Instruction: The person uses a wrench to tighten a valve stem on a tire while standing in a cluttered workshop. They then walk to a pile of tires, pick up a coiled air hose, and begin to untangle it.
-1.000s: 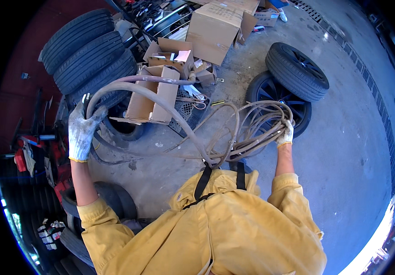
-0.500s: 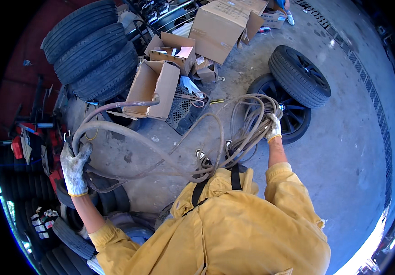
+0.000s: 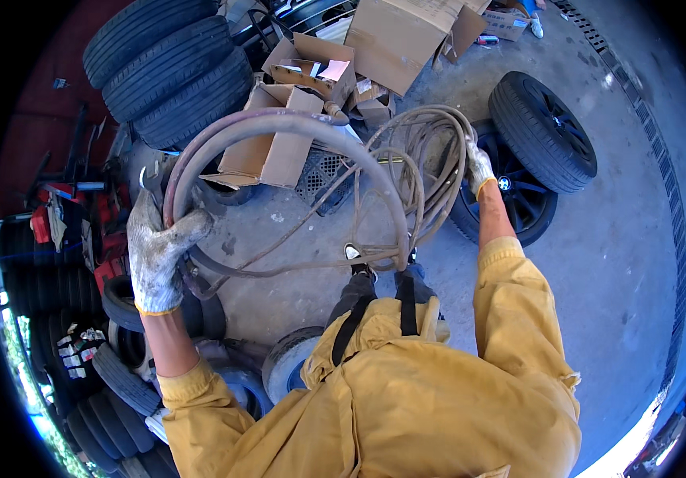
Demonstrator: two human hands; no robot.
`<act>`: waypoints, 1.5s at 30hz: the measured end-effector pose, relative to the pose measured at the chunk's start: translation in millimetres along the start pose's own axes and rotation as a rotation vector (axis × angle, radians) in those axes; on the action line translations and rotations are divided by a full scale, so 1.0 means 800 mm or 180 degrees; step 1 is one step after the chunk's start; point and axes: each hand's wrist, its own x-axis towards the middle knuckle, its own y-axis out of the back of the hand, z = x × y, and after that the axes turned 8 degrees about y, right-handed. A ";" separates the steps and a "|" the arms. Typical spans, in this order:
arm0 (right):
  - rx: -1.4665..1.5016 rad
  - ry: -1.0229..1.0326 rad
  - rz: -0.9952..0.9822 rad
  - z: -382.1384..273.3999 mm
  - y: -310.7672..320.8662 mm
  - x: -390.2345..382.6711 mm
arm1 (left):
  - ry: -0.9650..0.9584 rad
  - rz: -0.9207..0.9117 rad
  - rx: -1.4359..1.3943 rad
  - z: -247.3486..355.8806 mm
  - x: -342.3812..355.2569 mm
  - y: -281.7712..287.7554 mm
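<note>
A long dirty hose (image 3: 395,215), dusty grey-brown, hangs in loops between my two hands. My left hand (image 3: 158,259), in a soiled white work glove, is closed on the thicker loops at the left. A small bright metal hook-shaped end (image 3: 148,178) sticks up by its fingers; the rest of it is hidden. My right hand (image 3: 480,169), also gloved, grips the bundled coil at its right side. One reddish hose end with a brass-coloured fitting (image 3: 333,109) juts over the cardboard boxes. Several loops hang in front of my legs.
Several stacked tyres (image 3: 168,68) stand at the far left. Open cardboard boxes (image 3: 267,147) and a black plastic crate (image 3: 323,179) lie ahead. Two wheels with dark rims, one (image 3: 546,131) leaning on the other (image 3: 518,211), lie right of the coil. More tyres (image 3: 124,366) fill the near left.
Both hands have lifted the hose forward and up. My left hand has moved slightly right, and its thick loop now arches higher. The coil at my right hand is raised and hangs more upright.
</note>
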 end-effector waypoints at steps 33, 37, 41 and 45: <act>-0.5836 0.2769 -0.1248 -0.128 -0.248 -0.176 | -0.1017 0.4628 -0.0330 -0.190 -0.439 0.605; -0.4653 0.2157 -0.0815 -0.172 -0.202 -0.128 | -0.0175 0.4838 -0.1135 -0.301 -0.447 0.580; -0.4214 0.1950 -0.0084 -0.154 -0.173 -0.118 | -0.0278 0.5008 -0.1727 -0.419 -0.370 0.539; -0.2054 0.1332 -0.0243 -0.174 -0.158 -0.186 | 0.0605 0.4855 -0.2711 -0.524 -0.273 0.421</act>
